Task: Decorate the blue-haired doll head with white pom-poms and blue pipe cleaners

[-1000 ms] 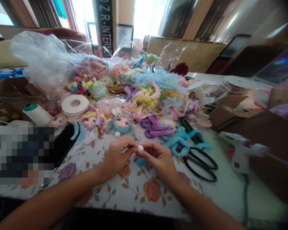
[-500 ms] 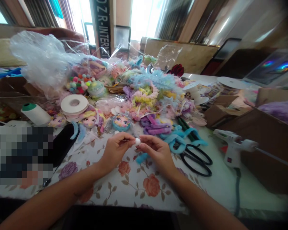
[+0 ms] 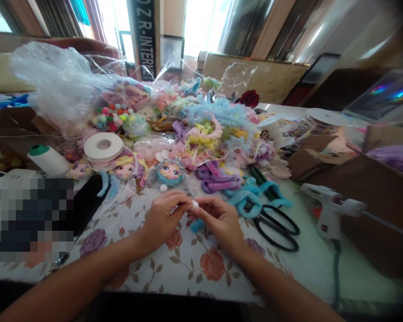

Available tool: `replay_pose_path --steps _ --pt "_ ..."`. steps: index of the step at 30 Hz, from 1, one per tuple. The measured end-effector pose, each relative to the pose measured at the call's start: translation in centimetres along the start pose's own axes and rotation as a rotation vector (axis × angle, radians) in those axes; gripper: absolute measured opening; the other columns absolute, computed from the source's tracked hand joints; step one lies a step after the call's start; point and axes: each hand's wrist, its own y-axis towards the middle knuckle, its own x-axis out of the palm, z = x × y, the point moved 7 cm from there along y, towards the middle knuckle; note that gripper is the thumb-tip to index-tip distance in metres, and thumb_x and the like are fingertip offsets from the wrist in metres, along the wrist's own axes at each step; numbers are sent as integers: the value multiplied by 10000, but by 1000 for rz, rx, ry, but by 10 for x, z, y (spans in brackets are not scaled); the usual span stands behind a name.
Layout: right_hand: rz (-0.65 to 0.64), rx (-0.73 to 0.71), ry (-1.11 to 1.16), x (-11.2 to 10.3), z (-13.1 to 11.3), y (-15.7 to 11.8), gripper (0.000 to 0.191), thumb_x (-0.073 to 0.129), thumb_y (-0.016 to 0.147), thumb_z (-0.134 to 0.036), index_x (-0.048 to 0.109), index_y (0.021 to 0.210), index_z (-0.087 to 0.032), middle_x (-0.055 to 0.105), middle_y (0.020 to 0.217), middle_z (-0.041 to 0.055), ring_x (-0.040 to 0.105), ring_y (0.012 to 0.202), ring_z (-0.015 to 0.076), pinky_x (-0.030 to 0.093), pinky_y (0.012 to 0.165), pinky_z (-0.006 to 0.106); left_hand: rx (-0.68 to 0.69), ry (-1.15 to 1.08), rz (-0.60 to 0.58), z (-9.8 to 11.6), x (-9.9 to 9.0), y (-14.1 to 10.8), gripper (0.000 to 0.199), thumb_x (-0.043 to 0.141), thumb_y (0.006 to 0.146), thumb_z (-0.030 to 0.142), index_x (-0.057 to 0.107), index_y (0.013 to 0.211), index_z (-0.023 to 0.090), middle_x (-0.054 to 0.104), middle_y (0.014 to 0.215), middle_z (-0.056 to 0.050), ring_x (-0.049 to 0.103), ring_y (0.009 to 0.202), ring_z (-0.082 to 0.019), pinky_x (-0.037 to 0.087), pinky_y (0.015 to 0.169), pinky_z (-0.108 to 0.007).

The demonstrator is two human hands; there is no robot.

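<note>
My left hand (image 3: 163,218) and my right hand (image 3: 220,219) meet fingertip to fingertip above the flowered tablecloth (image 3: 188,264). Together they pinch a small white ball (image 3: 195,204). A blue fuzzy piece (image 3: 197,225) hangs below my right hand's fingers. A second white ball (image 3: 163,188) lies on the cloth just beyond my left hand, below a round doll face with blue hair (image 3: 169,172).
Black scissors (image 3: 277,226) and blue fuzzy stems (image 3: 246,194) lie right of my hands. A white glue gun (image 3: 331,210) stands further right by cardboard boxes (image 3: 314,156). A heap of craft trimmings (image 3: 208,129), a ribbon roll (image 3: 103,146) and a thread spool (image 3: 49,159) fill the back.
My hands stay together on the white ball; the fingers have closed more tightly around it and shifted slightly on the cloth. Nothing else has moved.
</note>
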Motion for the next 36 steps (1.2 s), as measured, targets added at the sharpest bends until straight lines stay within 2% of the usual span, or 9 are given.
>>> replay_pose_path --steps 4,6,9,14,18,24,27,30,36 --pt "18 -11 0 0 -4 1 247 813 707 -358 688 855 -205 730 752 8 722 691 177 615 716 328 -185 -94 6 -13 0 1 114 663 855 285 698 895 184 690 839 -34 648 753 -147 527 688 -252" --pt "13 -30 -15 1 -5 1 244 810 711 -353 679 860 -211 723 763 7 716 714 172 609 735 325 -209 -95 -4 -15 0 2 130 672 847 302 704 883 181 687 832 -37 645 755 -154 524 682 -256" --pt "11 -45 -58 0 -5 1 249 803 716 -359 683 873 -208 726 788 23 707 732 177 603 718 319 -137 -19 -17 -10 -1 4 118 665 854 284 707 801 188 674 789 -32 621 752 -153 498 681 -256" --pt "-2 -4 -43 -3 1 4 267 801 712 -377 706 890 -201 725 745 14 698 681 167 607 685 319 -11 32 7 0 -3 3 112 630 881 259 696 814 197 680 821 -40 625 786 -157 504 740 -281" --pt "3 -15 -44 -3 2 5 258 818 690 -370 713 859 -204 732 759 17 704 703 177 616 682 323 -5 49 -24 -1 -1 3 100 633 879 270 709 872 205 695 847 -45 643 811 -165 520 752 -287" --pt "6 -22 -55 0 1 3 265 837 665 -345 705 849 -207 721 734 4 692 672 160 601 657 296 -6 10 -23 -2 -1 1 89 646 866 237 715 824 200 701 840 -40 644 781 -148 528 743 -264" --pt "6 12 -17 -1 2 5 250 820 690 -349 693 847 -201 719 741 4 695 670 155 602 672 296 -117 -96 7 -9 -2 2 109 682 837 261 707 927 206 686 848 -32 646 793 -148 546 751 -269" --pt "-3 84 103 -2 7 10 292 804 707 -370 668 898 -195 733 766 10 708 675 162 609 687 313 -250 -255 58 -20 -5 4 389 757 760 296 650 1122 204 668 936 -44 658 871 -170 571 780 -291" --pt "-101 210 315 7 18 9 355 826 680 -353 566 874 -208 703 711 -42 686 606 120 594 642 265 -269 -274 -56 -23 5 4 249 810 680 302 724 878 177 665 1009 -77 660 917 -203 574 777 -295"
